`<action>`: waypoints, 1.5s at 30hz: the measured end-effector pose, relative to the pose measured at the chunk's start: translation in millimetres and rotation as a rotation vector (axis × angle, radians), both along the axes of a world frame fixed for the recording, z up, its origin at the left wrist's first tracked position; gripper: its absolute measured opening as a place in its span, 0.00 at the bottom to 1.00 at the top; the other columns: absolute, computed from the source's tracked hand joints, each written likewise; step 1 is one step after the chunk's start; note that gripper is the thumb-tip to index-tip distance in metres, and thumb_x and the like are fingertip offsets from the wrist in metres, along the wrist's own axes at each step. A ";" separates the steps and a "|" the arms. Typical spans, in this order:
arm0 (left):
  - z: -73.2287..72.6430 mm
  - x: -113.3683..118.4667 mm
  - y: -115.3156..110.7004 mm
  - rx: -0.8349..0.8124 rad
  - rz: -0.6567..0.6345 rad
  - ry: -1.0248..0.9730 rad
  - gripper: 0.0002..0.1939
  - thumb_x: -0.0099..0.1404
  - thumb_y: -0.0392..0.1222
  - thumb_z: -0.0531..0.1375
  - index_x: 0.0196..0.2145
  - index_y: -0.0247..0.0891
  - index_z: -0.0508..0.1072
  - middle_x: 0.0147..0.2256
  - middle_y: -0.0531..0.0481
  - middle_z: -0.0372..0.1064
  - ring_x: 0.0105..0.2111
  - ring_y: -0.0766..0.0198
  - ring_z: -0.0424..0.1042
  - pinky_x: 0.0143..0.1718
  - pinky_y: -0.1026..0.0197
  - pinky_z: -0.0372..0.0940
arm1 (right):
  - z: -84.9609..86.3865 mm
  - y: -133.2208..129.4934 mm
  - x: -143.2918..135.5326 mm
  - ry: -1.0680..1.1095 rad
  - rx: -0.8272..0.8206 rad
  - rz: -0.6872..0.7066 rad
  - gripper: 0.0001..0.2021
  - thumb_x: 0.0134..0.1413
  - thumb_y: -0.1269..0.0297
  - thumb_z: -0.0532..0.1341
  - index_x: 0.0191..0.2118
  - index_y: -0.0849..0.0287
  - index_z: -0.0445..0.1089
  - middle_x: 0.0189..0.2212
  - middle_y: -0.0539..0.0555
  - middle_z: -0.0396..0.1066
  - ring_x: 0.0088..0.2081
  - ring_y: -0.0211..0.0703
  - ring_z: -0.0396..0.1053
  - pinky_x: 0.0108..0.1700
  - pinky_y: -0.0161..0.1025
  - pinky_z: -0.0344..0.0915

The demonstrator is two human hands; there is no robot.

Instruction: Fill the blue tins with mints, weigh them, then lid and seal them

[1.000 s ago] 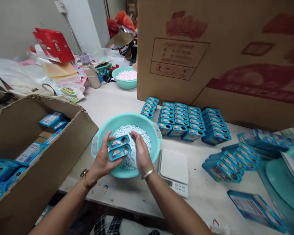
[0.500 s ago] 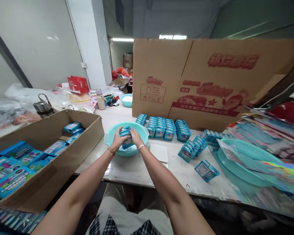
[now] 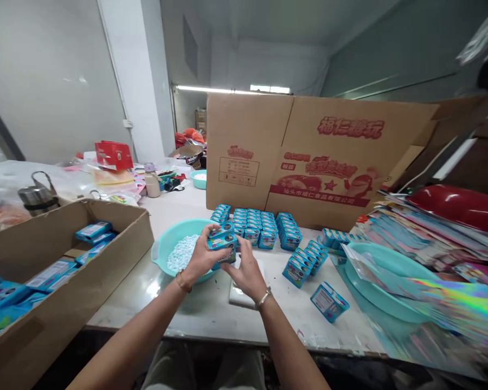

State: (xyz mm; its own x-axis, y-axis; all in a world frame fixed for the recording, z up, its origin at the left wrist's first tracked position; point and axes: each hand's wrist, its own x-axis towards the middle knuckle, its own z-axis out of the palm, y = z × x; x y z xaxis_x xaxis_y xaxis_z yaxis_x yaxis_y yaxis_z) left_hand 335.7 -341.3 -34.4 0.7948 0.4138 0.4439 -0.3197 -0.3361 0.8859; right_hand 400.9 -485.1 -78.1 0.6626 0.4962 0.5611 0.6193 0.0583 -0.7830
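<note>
While the left hand grips two small blue boxes stacked just right of the teal bowl, long sides running left to right, the right hand cups them from below, nearer the scale on the table

- Small blue boxes in the hands: printed card, lightly glossy.
- Teal basin at nine o'clock of them: smooth plastic, soft sheen.
- Pellets inside it: white, matt.
- Tabletop: pale, smooth, reflecting light.
- Carton at eight o'clock and upright box at twelve: brown corrugated cardboard, matt.
- Sheets at four o'clock: glossy holographic film.
- Bracelet: shiny metal.
</note>
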 end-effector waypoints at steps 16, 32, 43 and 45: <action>-113.3 84.5 -56.4 -0.130 -0.297 0.217 0.29 0.48 0.33 0.66 0.48 0.41 0.63 0.47 0.48 0.68 0.46 0.56 0.71 0.50 0.54 0.67 | -102.2 -60.8 60.7 0.253 -0.159 -0.219 0.40 0.46 0.65 0.67 0.65 0.54 0.53 0.57 0.60 0.60 0.57 0.54 0.64 0.58 0.49 0.64; -141.2 66.3 -42.5 -0.075 -0.355 0.221 0.26 0.54 0.33 0.65 0.50 0.40 0.65 0.69 0.36 0.44 0.68 0.47 0.47 0.65 0.47 0.50 | -101.2 -75.8 63.6 0.423 -0.295 -0.100 0.37 0.52 0.70 0.58 0.68 0.50 0.47 0.61 0.58 0.58 0.48 0.44 0.69 0.51 0.45 0.69; -143.7 65.0 -36.8 -0.075 -0.357 0.162 0.35 0.50 0.29 0.64 0.57 0.41 0.66 0.67 0.39 0.50 0.66 0.50 0.53 0.66 0.48 0.51 | -65.7 -63.4 96.3 -0.087 -0.620 -0.015 0.32 0.54 0.76 0.53 0.62 0.39 0.61 0.66 0.50 0.55 0.65 0.48 0.52 0.66 0.55 0.52; -145.5 62.5 -36.1 -0.062 -0.339 0.150 0.40 0.50 0.29 0.64 0.61 0.43 0.63 0.68 0.41 0.48 0.67 0.50 0.50 0.67 0.47 0.48 | -61.3 -64.6 99.9 -0.108 -0.665 0.014 0.31 0.56 0.74 0.54 0.62 0.39 0.61 0.65 0.51 0.56 0.65 0.48 0.53 0.66 0.54 0.53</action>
State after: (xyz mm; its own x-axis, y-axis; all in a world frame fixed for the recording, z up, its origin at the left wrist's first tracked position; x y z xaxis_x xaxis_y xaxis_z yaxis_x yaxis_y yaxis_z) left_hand 398.2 -377.4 -179.9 0.9457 0.1381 0.2942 -0.2686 -0.1776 0.9468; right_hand 500.8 -549.7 -139.4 0.6109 0.7670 0.1962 0.6990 -0.4062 -0.5886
